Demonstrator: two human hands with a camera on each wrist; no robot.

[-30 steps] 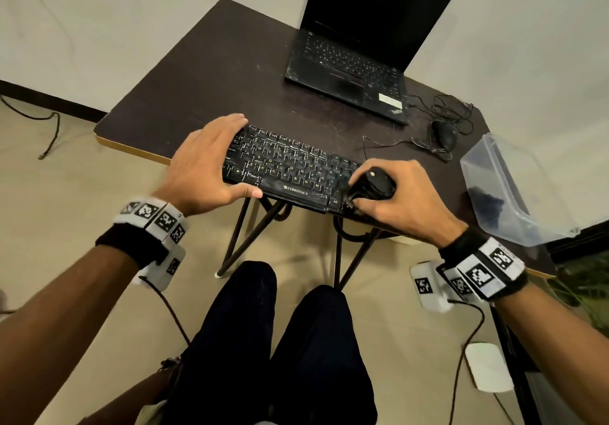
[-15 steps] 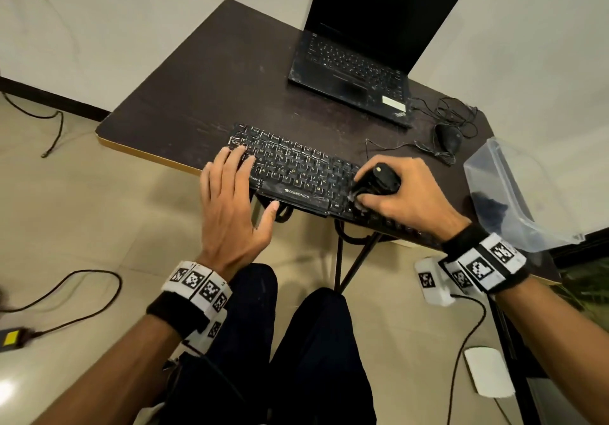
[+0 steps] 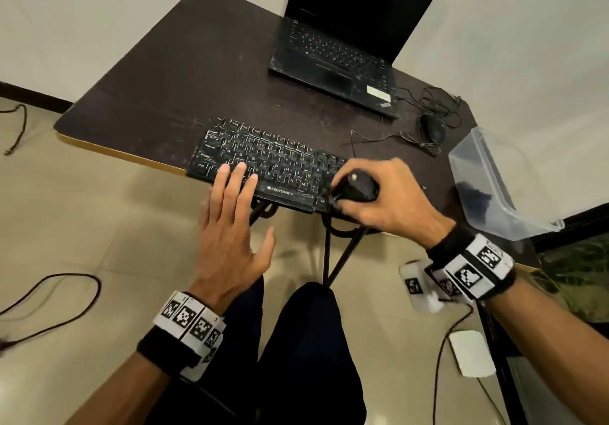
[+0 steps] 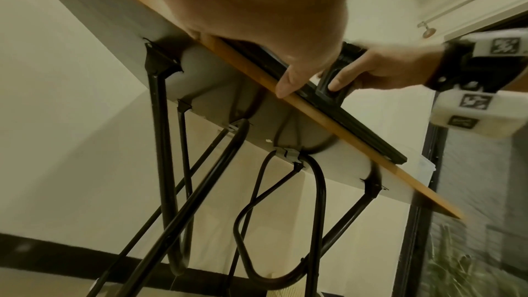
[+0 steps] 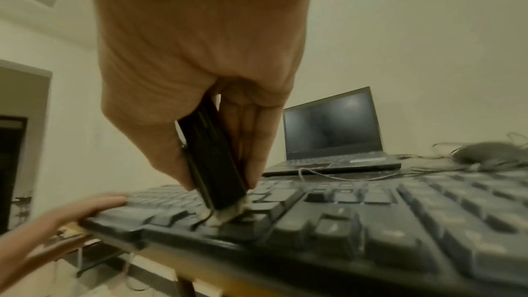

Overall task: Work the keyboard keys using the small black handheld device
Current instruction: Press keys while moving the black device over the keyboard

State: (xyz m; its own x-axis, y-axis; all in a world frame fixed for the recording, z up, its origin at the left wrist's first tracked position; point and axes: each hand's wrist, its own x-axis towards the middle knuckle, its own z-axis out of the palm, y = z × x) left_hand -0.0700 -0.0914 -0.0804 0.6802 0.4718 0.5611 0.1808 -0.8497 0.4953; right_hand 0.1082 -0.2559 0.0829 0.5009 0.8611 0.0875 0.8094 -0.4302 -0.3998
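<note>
1. The small black handheld device [image 5: 213, 164], gripped in the right hand [image 3: 392, 194], stands on the keys at the near right of the black plastic keyboard [image 3: 263, 164]; a hard push could pop a keycap.
2. The keyboard overhangs the dark worktop [image 3: 197, 72] edge; the left hand [image 3: 230, 227], fingers [image 3: 238, 174] straight, only rests there, so it may slide off.

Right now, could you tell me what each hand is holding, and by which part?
The right hand grips the small black handheld device around its upper body. The left hand holds nothing; its straight fingers touch the black keyboard.
</note>
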